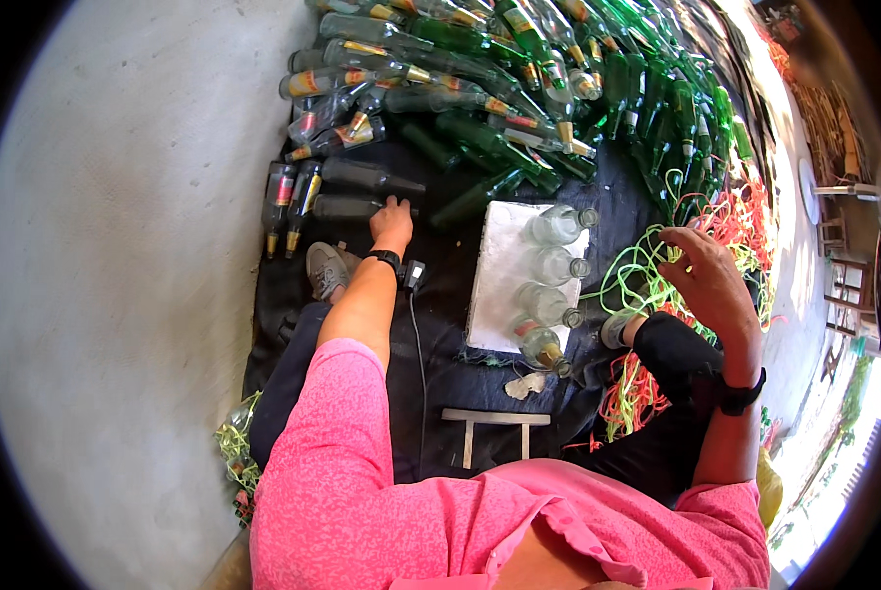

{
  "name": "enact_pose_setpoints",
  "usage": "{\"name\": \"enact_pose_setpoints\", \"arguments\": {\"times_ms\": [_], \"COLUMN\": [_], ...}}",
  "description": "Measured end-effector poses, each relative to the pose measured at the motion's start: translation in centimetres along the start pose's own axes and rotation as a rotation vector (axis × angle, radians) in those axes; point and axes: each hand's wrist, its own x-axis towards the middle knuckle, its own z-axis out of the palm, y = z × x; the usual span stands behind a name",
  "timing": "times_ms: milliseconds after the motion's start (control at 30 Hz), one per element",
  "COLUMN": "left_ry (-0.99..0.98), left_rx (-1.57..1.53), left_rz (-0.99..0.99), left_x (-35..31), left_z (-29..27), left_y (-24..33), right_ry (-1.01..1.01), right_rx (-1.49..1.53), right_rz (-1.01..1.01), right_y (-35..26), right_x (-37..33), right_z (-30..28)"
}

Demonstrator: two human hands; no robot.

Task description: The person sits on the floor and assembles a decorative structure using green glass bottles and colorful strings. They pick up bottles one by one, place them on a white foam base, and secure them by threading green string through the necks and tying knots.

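Observation:
My left hand (392, 226) reaches forward, its fingers closed round the neck of a clear glass bottle (344, 206) lying on the black sheet. Another clear bottle (362, 176) lies just beyond it. My right hand (708, 277) is raised over tangled plastic strips, fingers apart and loosely bent, holding nothing. Between my hands is a white slab (495, 265). Several clear glass bottles (548, 265) lie in a row on it, necks pointing right. The nearest, a bottle (541, 346) with gold foil at its neck, overhangs the slab's near edge.
Green and clear bottles (499, 59) are heaped along the far side. Two labelled bottles (291, 202) lie at the left edge of the black sheet (440, 324). Green and red strips (647, 265) spread at the right. A cable (421, 364) and a small metal frame (496, 418) are near me.

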Motion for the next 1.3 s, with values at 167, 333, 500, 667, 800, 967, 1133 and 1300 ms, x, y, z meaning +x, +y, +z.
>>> {"name": "enact_pose_setpoints", "arguments": {"times_ms": [167,333,500,667,800,967,1133,1300], "left_ry": [0.066,0.271,0.268,0.332,0.421,0.492,0.483,0.390], "left_rx": [0.106,0.161,0.131,-0.054,-0.195,-0.347,-0.462,-0.605], "left_rz": [0.084,0.125,0.070,-0.001,0.034,0.147,0.243,0.396], "left_x": [-1.1,-1.6,-2.7,-6.2,-10.0,-17.7,-26.1,-27.3], "left_z": [0.0,-3.0,-9.4,-17.6,-24.1,-31.3,-33.9,-28.2], "left_y": [-0.2,-0.2,-1.7,-1.2,1.4,6.9,12.3,13.4], "right_ry": [0.001,0.050,0.126,0.178,0.197,0.214,0.173,0.095], "right_rx": [-0.070,-0.059,-0.050,-0.062,-0.028,-0.009,0.043,0.054], "right_rz": [-0.025,-0.089,-0.236,-0.251,-0.248,-0.269,-0.209,-0.117], "right_y": [0.6,0.7,2.0,3.9,3.5,3.4,4.2,4.8], "right_x": [0.0,-0.9,-1.9,-1.8,-1.7,-2.0,-2.3,-2.4], "right_z": [0.2,-0.7,-1.2,-1.1,-1.2,-1.7,-1.4,-1.6]}}
